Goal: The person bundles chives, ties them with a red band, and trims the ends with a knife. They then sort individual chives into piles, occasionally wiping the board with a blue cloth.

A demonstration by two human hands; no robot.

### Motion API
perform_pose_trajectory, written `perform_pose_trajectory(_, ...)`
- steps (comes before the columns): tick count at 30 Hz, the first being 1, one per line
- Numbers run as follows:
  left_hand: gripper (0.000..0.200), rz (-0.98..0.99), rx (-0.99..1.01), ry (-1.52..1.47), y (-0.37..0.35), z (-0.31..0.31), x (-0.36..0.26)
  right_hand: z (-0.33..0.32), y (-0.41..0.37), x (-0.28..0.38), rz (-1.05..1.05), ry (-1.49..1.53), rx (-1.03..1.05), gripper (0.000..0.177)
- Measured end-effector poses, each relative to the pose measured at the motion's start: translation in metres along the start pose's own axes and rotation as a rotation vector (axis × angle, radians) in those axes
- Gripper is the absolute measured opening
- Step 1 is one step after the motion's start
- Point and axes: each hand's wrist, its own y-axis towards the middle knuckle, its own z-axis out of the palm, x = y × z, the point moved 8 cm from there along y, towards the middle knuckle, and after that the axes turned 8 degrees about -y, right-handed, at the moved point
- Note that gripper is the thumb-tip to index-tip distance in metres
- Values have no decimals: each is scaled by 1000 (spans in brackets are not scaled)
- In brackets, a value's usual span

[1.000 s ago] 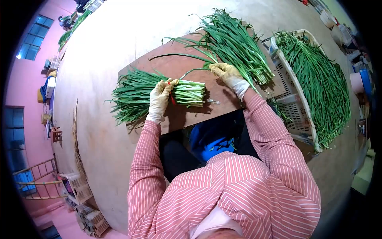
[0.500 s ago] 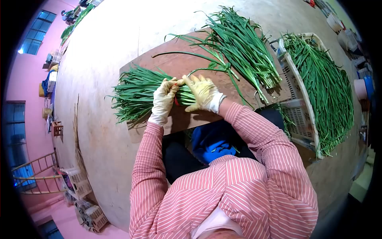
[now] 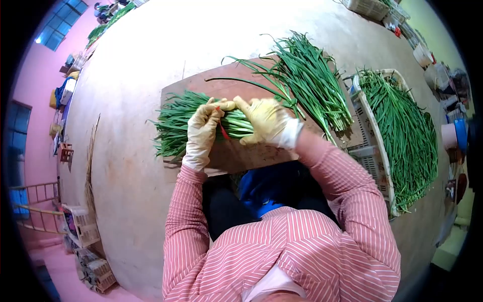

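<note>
A bundle of garlic chives (image 3: 173,123) lies across a brown board (image 3: 241,158), leaves to the left and pale stems to the right. A red tie (image 3: 223,126) crosses it near the middle. My left hand (image 3: 201,133), in a pale glove, is closed with its fingertips pinched at this tie. My right hand (image 3: 269,122), gloved too and slightly blurred, wraps over the stem ends, its thumb on the near side. The fingertips of both hands almost meet above the bundle. Part of the tie is hidden by my left fingers.
A loose pile of chives (image 3: 314,83) lies on the board's far right. Right of it stands a white plastic crate (image 3: 375,146) heaped with more chives. Crates (image 3: 83,226) and a bamboo ladder (image 3: 40,211) are at the left wall. A thin bundle of sticks (image 3: 91,166) lies on the floor.
My right hand has turned further over the stem ends. The red tie's loose end now hangs out more visibly below my left fingers. The whole view has shifted slightly.
</note>
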Motion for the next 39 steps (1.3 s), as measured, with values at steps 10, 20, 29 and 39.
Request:
perform_pose_trajectory(10, 43, 307, -476, -696, -38, -78, -142, -177, -40, 18, -174, 668, -374, 52)
perform_pose_trajectory(20, 37, 363, -518, -532, -97, -68, -114, -89, -7, 99, -163, 821, 84, 68)
perform_pose_trajectory(29, 36, 98, -486, -607, -165, -60, -93, -30, -44, 141, -19, 1103, 85, 47)
perform_pose_trajectory(39, 41, 98, -433, -1124, -146, -32, -98, -164, -15, 204, -419, 607, -441, 20)
